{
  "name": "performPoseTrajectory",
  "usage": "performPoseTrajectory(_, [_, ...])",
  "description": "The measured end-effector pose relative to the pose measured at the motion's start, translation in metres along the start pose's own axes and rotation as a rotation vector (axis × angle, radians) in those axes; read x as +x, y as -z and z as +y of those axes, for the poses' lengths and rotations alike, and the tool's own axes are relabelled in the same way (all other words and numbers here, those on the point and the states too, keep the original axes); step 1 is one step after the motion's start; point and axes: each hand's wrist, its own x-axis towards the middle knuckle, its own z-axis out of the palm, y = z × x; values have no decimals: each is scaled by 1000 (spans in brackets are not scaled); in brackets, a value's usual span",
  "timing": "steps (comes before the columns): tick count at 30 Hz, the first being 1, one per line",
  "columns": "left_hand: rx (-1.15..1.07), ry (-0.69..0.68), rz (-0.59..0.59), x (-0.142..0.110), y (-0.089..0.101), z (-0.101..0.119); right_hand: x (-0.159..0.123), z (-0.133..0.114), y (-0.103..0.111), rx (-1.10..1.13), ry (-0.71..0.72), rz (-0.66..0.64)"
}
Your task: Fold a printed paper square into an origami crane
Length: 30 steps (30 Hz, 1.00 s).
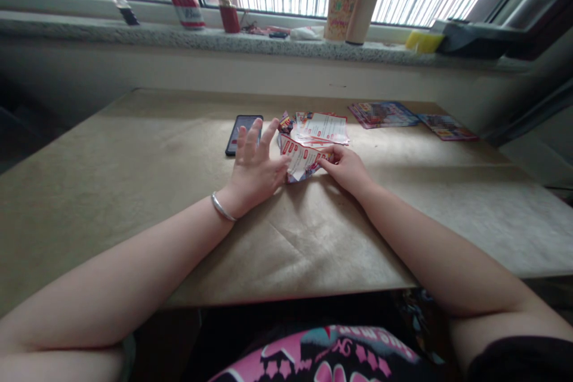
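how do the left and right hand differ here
The left hand is open with fingers spread upright, while the right hand is curled, its fingertips pinching the red-and-white leaflets. The left hand has a metal bangle at the wrist; the right hand has none. Both hands are beside the leaflets.

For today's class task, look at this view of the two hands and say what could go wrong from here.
The right hand pinches the paper slips at one edge; they lie loose and might slide apart. The left hand, fingers spread, sits right beside the phone and could knock it.
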Motion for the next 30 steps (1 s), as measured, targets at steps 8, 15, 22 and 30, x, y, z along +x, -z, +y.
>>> performPoseTrajectory(8, [66,-374,-177,0,6,8,-1,0,-3,-4,99,0])
performPoseTrajectory(15, [29,-393,-284,2,2,9,-5,-8,-5,-8,203,-18])
performPoseTrajectory(22, [-11,-421,-301,5,3,7,-6,-8,-7,36,215,16])
performPoseTrajectory(30, [-32,-398,-229,1,1,0,-7,-10,-4,58,163,65])
